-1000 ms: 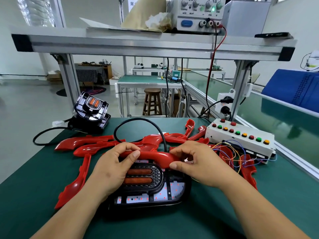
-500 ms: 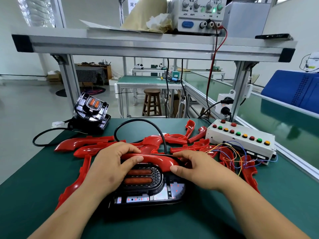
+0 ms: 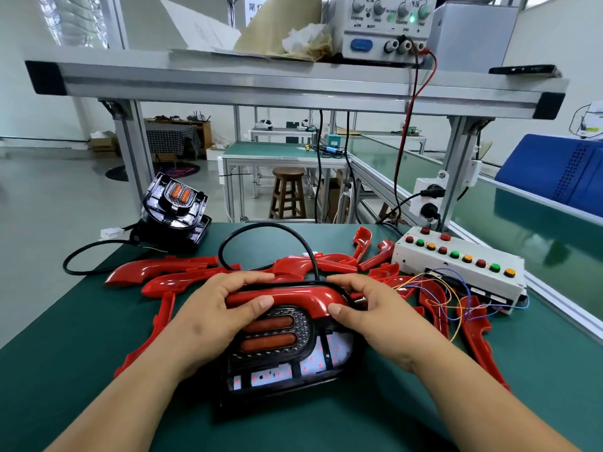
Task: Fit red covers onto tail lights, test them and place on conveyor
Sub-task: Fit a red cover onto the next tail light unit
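Your left hand (image 3: 208, 321) and right hand (image 3: 378, 321) each curl round one end of the red cover (image 3: 293, 295), thumbs on its near edge, likely to seat it evenly on the far rim of the tail light (image 3: 287, 357) lying flat on the worktop (image 3: 65, 337) between your wrists. Spare covers (image 3: 182, 282) fan out beyond your fingers; the black cable (image 3: 261, 225) loops up behind the cover, and loose wires (image 3: 450, 305) just right of your right hand could snag.

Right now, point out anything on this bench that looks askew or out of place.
Nothing looks damaged. The spare tail light at the bench's far left corner sits tilted, leaning on a black part beneath it. Loose red covers lie scattered, and coloured wires from the button box trail tangled over some.
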### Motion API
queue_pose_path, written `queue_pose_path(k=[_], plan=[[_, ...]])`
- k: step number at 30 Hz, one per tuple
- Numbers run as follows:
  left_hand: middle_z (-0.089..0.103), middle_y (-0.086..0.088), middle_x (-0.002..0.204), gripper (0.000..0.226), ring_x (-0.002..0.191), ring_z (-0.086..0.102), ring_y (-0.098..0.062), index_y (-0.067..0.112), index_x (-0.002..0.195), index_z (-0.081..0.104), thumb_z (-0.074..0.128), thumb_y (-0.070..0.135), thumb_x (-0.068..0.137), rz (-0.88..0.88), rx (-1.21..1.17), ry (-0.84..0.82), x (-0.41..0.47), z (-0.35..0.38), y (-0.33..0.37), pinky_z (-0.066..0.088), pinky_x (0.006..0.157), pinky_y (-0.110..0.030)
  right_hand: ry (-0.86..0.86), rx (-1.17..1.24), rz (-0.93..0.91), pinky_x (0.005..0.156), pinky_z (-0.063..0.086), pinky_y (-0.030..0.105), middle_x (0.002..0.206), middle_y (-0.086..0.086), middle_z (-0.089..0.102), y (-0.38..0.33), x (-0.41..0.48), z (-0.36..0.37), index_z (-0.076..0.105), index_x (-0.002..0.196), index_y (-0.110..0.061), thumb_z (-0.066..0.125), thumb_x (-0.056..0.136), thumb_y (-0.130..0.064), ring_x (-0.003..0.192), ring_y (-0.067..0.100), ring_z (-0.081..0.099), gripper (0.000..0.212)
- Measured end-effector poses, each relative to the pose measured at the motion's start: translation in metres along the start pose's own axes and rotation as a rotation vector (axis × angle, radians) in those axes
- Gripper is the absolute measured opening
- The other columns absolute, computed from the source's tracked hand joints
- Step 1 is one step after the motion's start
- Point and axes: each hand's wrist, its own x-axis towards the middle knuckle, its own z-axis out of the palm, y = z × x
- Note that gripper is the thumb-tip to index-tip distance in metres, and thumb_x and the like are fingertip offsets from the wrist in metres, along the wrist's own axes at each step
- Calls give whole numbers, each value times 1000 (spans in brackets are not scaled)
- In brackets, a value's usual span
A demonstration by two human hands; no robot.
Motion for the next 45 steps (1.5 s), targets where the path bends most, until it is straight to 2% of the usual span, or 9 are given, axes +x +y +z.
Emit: queue_pose_path(k=[2, 4, 7, 10, 15, 18, 25, 35, 45], plan=[[74, -13, 105, 33, 90, 74, -35, 25, 102, 75, 72, 9, 75, -101, -423, -65, -3, 3, 2, 61, 67, -40, -28, 199, 52, 95, 53, 31, 121, -2, 63, 0, 1, -2, 62, 122, -26, 75, 81, -6, 107, 15, 64, 47], [75, -7, 96, 39, 81, 73, -40, 22, 103, 74, 71, 2, 70, -79, -535, -42, -3, 5, 1, 60, 61, -44, -123, 374, 69, 84, 56, 27, 110, 4, 72, 1, 2, -4, 67, 112, -18, 76, 74, -9, 100, 19, 69, 40], [65, 3, 92, 47, 77, 74, -28, 27, 104, 71, 74, 3, 63, -10, -509, 59, -3, 6, -1, 60, 59, -41, -204, 396, 51, 77, 54, 21, 103, 7, 74, 4, 0, -3, 67, 108, -10, 72, 72, -20, 94, 18, 71, 38], [62, 6, 96, 52, 81, 71, -17, 33, 101, 68, 79, 9, 55, 28, -464, 89, -2, 3, -6, 60, 64, -36, -196, 437, 47, 87, 55, 27, 109, 11, 71, 4, -1, 1, 60, 115, -7, 71, 74, -23, 97, 20, 68, 45], [73, -23, 99, 44, 82, 72, -41, 22, 94, 70, 81, 6, 55, -84, -543, -24, -5, 2, -6, 60, 63, -46, -166, 602, 61, 102, 48, 47, 114, 24, 66, 2, -2, 8, 55, 118, -1, 72, 72, -21, 99, 32, 64, 53], [72, -24, 104, 37, 90, 71, -43, 24, 98, 68, 77, 12, 64, -88, -546, -74, -6, 0, -5, 60, 66, -45, -148, 618, 39, 94, 51, 43, 105, 16, 69, 2, -2, 8, 57, 115, -2, 71, 72, -19, 94, 29, 65, 48], [71, -28, 99, 17, 88, 71, -47, 21, 91, 67, 70, 20, 74, -87, -558, 17, -6, 4, -4, 60, 63, -48, -123, 491, -27, 96, 53, 43, 114, 14, 70, 1, -3, 5, 60, 120, -9, 71, 77, -23, 107, 31, 67, 46], [74, -23, 91, 20, 82, 72, -45, 25, 90, 67, 72, 25, 71, -31, -524, 114, -3, 9, 0, 59, 60, -49, -131, 573, -61, 90, 56, 34, 112, 15, 71, 1, 0, 8, 60, 117, -9, 72, 74, -29, 103, 29, 68, 49], [73, -26, 92, 24, 80, 71, -48, 23, 88, 67, 76, 25, 66, -70, -553, 134, -2, 14, -2, 58, 60, -54, -141, 519, -51, 93, 54, 42, 111, 16, 71, 2, 0, 4, 59, 119, -7, 70, 76, -29, 105, 33, 67, 49]])
